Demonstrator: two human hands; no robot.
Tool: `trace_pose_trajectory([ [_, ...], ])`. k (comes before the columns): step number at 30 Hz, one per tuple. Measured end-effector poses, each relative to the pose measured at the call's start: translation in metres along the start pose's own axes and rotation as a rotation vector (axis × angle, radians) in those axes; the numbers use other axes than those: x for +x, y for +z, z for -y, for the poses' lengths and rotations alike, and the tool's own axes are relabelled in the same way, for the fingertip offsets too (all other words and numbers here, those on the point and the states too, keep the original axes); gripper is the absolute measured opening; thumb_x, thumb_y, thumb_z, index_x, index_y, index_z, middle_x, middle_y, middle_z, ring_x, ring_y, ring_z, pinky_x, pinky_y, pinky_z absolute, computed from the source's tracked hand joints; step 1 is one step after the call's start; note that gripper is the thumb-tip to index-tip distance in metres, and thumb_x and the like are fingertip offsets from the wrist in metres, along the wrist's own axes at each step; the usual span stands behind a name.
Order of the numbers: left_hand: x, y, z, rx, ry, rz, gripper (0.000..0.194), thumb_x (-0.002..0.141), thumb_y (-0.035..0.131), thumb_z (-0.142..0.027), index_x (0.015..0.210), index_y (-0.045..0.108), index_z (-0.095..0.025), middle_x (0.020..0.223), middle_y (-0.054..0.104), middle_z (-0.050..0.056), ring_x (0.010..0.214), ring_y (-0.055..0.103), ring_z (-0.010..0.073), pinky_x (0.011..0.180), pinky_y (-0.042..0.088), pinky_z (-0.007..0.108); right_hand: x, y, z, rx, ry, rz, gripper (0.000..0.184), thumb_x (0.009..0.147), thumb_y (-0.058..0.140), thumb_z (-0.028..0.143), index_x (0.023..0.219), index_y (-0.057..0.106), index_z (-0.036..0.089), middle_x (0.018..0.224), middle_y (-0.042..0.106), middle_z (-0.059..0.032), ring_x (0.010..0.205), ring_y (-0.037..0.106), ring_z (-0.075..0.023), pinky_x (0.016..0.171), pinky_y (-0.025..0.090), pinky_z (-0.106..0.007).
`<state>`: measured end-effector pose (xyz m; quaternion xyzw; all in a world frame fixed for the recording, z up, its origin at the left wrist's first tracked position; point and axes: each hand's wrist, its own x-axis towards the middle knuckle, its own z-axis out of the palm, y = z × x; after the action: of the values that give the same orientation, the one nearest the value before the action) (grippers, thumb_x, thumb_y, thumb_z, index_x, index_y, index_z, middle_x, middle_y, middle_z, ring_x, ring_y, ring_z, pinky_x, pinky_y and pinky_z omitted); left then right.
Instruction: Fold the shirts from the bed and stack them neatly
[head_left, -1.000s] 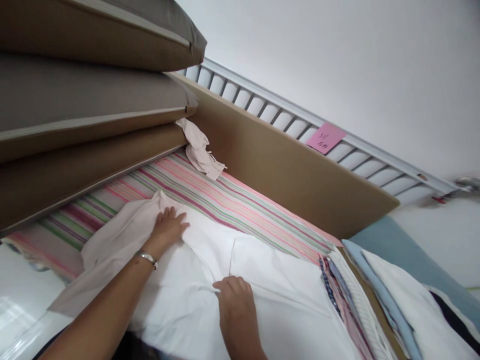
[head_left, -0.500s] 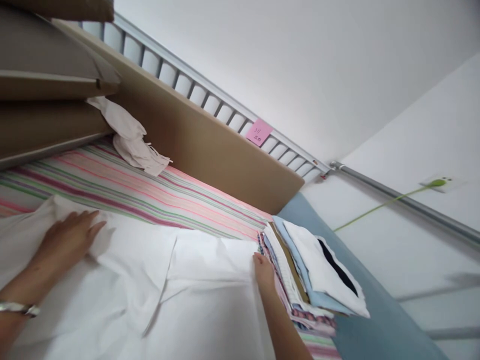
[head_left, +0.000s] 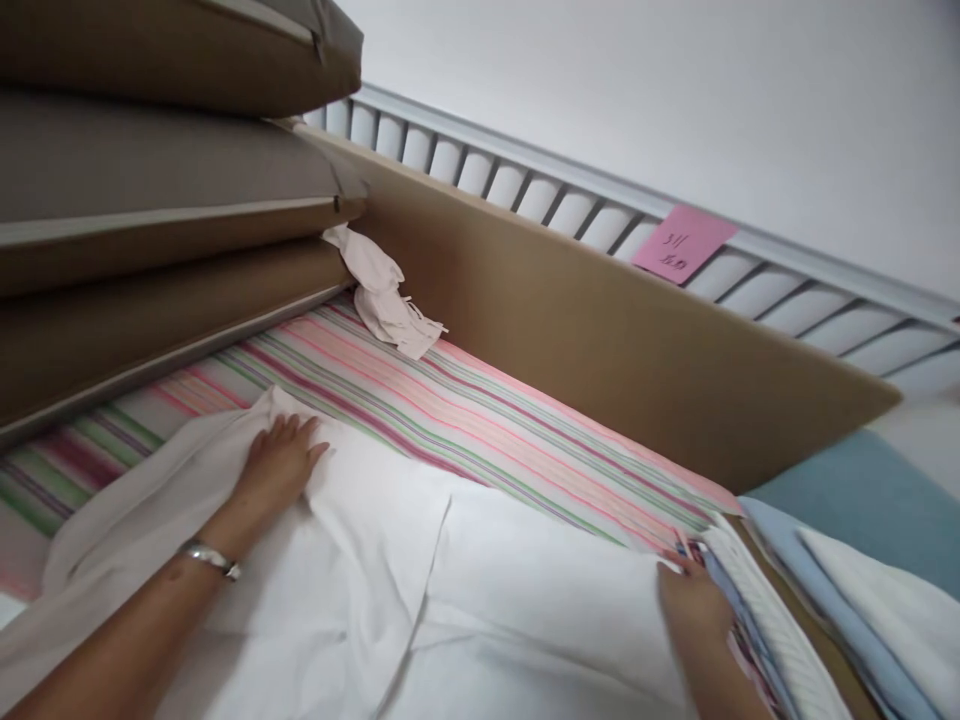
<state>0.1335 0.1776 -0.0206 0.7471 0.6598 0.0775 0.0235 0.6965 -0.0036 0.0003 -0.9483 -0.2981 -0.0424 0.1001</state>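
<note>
A large white cloth [head_left: 547, 590], wrinkled on its left part and smoother on its right, spreads across the bed in front of me; a fold line runs down its middle. My left hand [head_left: 281, 462] lies flat on its upper left, fingers stretched out, with a silver bracelet at the wrist. At the cloth's upper right corner, my right hand [head_left: 696, 605] has its fingers closed on the edge, though part of the grip is hidden. Just beside that hand rises a stack of folded clothes [head_left: 806, 625].
Striped bedding [head_left: 465, 410] lies under the cloth. Thick brown cushions [head_left: 172, 160] are piled on the left, with a crumpled pale cloth [head_left: 386, 290] beside them. Behind stand a tan board [head_left: 555, 310] and a slatted rail [head_left: 502, 180] bearing a pink note [head_left: 684, 245].
My view has swung left, so everything sits further right in the picture and more cushions show. Both hands stay at about the same places on the white cloth.
</note>
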Motion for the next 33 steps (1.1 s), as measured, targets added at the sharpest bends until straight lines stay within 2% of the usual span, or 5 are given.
trace_pose_trajectory([
  [13, -0.003, 0.006, -0.009, -0.032, -0.072, 0.045, 0.054, 0.090, 0.034, -0.042, 0.139, 0.036, -0.018, 0.146, 0.027, 0.018, 0.137, 0.019, 0.0327, 0.106, 0.020, 0.049, -0.015, 0.007, 0.002, -0.047, 0.009, 0.041, 0.052, 0.077, 0.033, 0.035, 0.115, 0.057, 0.010, 0.105, 0.061, -0.0233, 0.092, 0.060, -0.0370, 0.075, 0.047, -0.046],
  [18, -0.003, -0.011, -0.015, -0.097, -0.041, -0.001, 0.046, 0.094, 0.030, -0.038, 0.133, 0.043, -0.018, 0.143, 0.037, 0.011, 0.134, 0.028, 0.0272, 0.106, 0.025, 0.043, -0.080, -0.012, 0.058, 0.137, -0.534, -0.209, 0.048, 0.077, 0.034, 0.041, 0.105, 0.062, 0.012, 0.106, 0.064, -0.0187, 0.100, 0.058, -0.0329, 0.086, 0.045, -0.047],
  [24, -0.004, -0.024, -0.005, -0.179, -0.071, -0.087, 0.041, 0.093, 0.026, -0.023, 0.125, 0.052, -0.016, 0.135, 0.048, 0.008, 0.129, 0.037, 0.0219, 0.106, 0.026, 0.038, -0.220, -0.039, 0.147, 0.420, -1.225, -0.030, 0.020, 0.082, 0.051, 0.031, 0.095, 0.065, 0.028, 0.092, 0.070, -0.0013, 0.088, 0.063, -0.0184, 0.081, 0.048, -0.033],
  [30, -0.008, -0.026, 0.005, -0.229, -0.024, -0.020, 0.043, 0.082, 0.036, -0.007, 0.120, 0.056, -0.013, 0.131, 0.052, 0.010, 0.125, 0.042, 0.0214, 0.106, 0.027, 0.035, -0.201, -0.024, 0.215, 0.349, -0.585, 0.382, 0.037, 0.079, 0.046, 0.042, 0.105, 0.061, 0.020, 0.106, 0.066, -0.0072, 0.085, 0.063, -0.0191, 0.079, 0.049, -0.033],
  [33, -0.011, -0.028, 0.005, -0.261, 0.006, 0.031, 0.041, 0.081, 0.037, -0.007, 0.117, 0.058, -0.011, 0.129, 0.053, 0.012, 0.126, 0.041, 0.0240, 0.105, 0.028, 0.037, -0.182, -0.001, 0.242, 0.290, -0.531, 0.415, 0.043, 0.071, 0.054, 0.042, 0.106, 0.059, 0.018, 0.101, 0.065, -0.0075, 0.087, 0.062, -0.0206, 0.083, 0.045, -0.034],
])
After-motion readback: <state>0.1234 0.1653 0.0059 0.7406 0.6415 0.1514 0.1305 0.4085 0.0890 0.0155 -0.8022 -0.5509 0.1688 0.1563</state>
